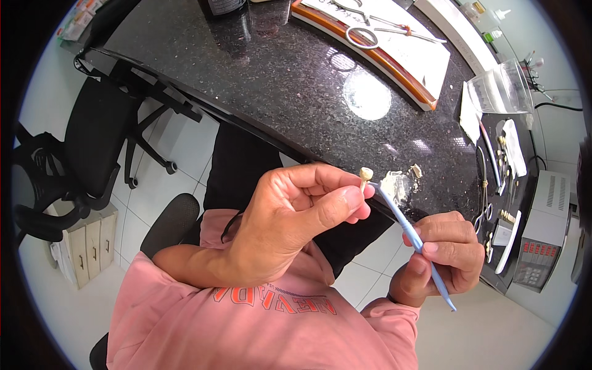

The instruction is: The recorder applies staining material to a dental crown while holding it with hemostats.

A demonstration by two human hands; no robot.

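My left hand (283,216) pinches a small cream dental crown (366,174) on a short stem, gripped between thumb and forefinger. Its rounded head stands up above the fingertips. My right hand (447,256) holds a slim blue-handled tool (399,216) like a pen, fingers wrapped round its middle. The tool's thin working end points at the crown's stem; whether it touches is too small to tell. Pale flaky scraps (396,186) lie on the black speckled table just beyond the crown.
A wood-edged white board (431,68) bears scissor-handled instruments (362,37). To the right are a clear plastic tub (502,89), more slim tools (490,148) and a grey machine (542,228). A black office chair (102,126) and a drawer cabinet (89,253) stand left.
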